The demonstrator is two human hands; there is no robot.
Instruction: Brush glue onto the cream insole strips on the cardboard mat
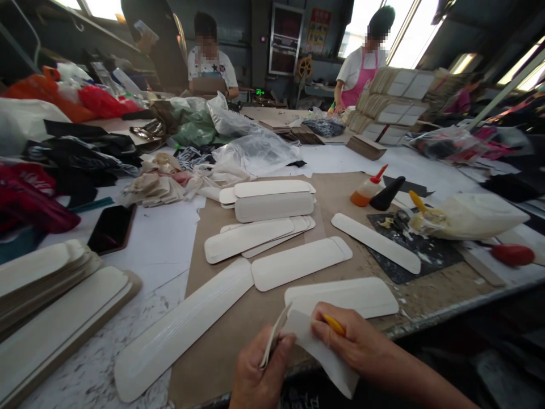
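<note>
Left hand (pixel 258 372): clenched on the upper end of a thin white strip (pixel 273 335), pinched between thumb and fingers at the near table edge.
Strip axis: its long line runs from the pinch up and to the right, the free tip pointing away toward the table; seen edge-on, flat and slightly bowed.
Right hand (pixel 347 341): grasping a yellow-handled tool (pixel 333 325) and pressing on a white piece (pixel 321 352), just right of the left grip.
White piece: flat, smooth, matte sheet with rounded corners; its long axis slants from the hands down and to the right, past the table edge.
Beyond the grip: a rounded white panel (pixel 349 295) lies flat, touching the held piece's far side, long axis left to right.
Left of the grip: a long ridged white band (pixel 183 335) lies diagonally on brown card (pixel 221 341).
Far right of the grip: a black mat (pixel 426 255) smeared with pale glue, and an orange squeeze bottle (pixel 366 190).
</note>
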